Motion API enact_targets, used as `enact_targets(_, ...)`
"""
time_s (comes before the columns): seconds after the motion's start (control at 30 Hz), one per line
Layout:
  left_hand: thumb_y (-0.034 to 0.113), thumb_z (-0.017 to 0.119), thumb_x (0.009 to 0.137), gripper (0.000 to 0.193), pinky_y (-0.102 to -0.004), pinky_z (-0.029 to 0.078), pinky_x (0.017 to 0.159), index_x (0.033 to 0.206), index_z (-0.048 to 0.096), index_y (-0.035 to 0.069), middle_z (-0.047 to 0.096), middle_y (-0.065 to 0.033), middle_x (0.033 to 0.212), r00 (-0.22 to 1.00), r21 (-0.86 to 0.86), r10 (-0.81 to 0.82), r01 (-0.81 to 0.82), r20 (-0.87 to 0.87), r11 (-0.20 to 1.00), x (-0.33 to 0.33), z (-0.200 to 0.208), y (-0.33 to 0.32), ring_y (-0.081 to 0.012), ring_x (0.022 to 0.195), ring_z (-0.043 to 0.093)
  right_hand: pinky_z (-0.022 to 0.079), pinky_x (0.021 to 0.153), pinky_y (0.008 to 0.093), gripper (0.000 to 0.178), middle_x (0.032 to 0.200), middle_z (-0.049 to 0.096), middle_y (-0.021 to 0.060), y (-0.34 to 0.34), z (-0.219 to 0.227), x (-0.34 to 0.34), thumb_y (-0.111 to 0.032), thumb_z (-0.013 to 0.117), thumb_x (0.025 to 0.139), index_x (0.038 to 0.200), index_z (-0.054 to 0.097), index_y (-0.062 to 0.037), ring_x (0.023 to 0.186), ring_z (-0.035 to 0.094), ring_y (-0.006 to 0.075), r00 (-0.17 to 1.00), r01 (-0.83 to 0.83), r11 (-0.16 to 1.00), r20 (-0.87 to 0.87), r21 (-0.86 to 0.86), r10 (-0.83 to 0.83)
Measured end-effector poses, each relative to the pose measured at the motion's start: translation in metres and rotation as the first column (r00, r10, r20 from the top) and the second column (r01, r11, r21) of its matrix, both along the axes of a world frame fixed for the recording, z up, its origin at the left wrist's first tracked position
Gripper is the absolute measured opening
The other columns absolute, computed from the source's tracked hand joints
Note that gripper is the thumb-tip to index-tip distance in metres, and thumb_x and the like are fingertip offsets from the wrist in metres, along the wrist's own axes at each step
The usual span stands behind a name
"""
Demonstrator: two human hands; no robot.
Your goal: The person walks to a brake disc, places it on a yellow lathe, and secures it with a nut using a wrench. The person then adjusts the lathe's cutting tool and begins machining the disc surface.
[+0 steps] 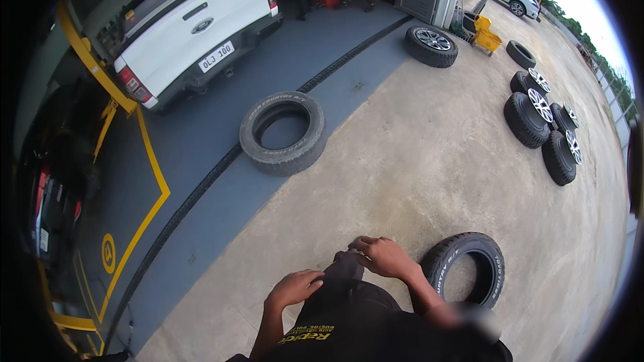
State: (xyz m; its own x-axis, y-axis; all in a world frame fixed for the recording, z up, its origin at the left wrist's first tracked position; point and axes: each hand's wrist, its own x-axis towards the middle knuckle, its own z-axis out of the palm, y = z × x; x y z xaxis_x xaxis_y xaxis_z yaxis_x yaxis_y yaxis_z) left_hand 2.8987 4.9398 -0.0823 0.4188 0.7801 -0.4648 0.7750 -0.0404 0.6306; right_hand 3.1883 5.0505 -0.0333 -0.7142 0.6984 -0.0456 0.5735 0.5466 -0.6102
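My left hand point(295, 288) lies against the side of my dark-clothed leg point(341, 275), fingers stretched out and holding nothing I can see. Across the same leg, my right hand point(384, 256) rests near the knee with its fingers loosely apart. Under those fingertips the view is too small to make out detail. Beside my right forearm a black tire point(439, 261) with pale sidewall lettering lies flat on the concrete, apart from the hand. Farther ahead, a dusty grey tire point(285, 157) without a rim lies on its side on the grey-blue painted floor.
A white pickup truck point(194, 27) stands at the upper left, beside a yellow lift post point(90, 60). A wheel with rim point(431, 47), a yellow mop bucket point(486, 35) and several wheels point(526, 121) stand to the right. A drain grate point(194, 194) crosses the floor. People stand at the back.
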Motion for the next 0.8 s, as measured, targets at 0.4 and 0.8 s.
enact_targets(0.4, 0.035, 0.051, 0.107, 0.042, -0.0444, 0.04, 0.113, 0.137, 0.062, 0.008, 0.066, -0.0123, 0.133, 0.949, 0.429, -0.312, 0.298, -0.04, 0.853, 0.078, 0.07, 0.686, -0.031, 0.125, 0.06, 0.056, 0.083, 0.0491, 0.029, 0.107, 0.072, 0.0176, 0.489, -0.006, 0.074, -0.024, 0.063, 0.098, 0.122, 0.069, -0.008, 0.093, 0.071, 0.0399, 0.946, 0.324, 0.937, 0.036, -0.127, -0.322)
enact_targets(0.8, 0.031, 0.056, 0.106, 0.039, -0.0437, 0.05, 0.102, 0.136, 0.062, 0.007, 0.065, -0.0157, 0.135, 0.953, -0.055, 0.194, -0.186, 0.231, 0.981, 0.057, 0.051, 1.05, -0.0372, 0.121, 0.064, 0.055, 0.085, 0.0472, 0.027, 0.103, 0.073, 0.0159, 1.101, 0.052, 0.002, -0.022, 0.063, 0.099, 0.117, 0.07, -0.0032, 0.09, 0.071, 0.0369, 0.991, -0.06, 0.997, -0.117, 0.045, 0.064)
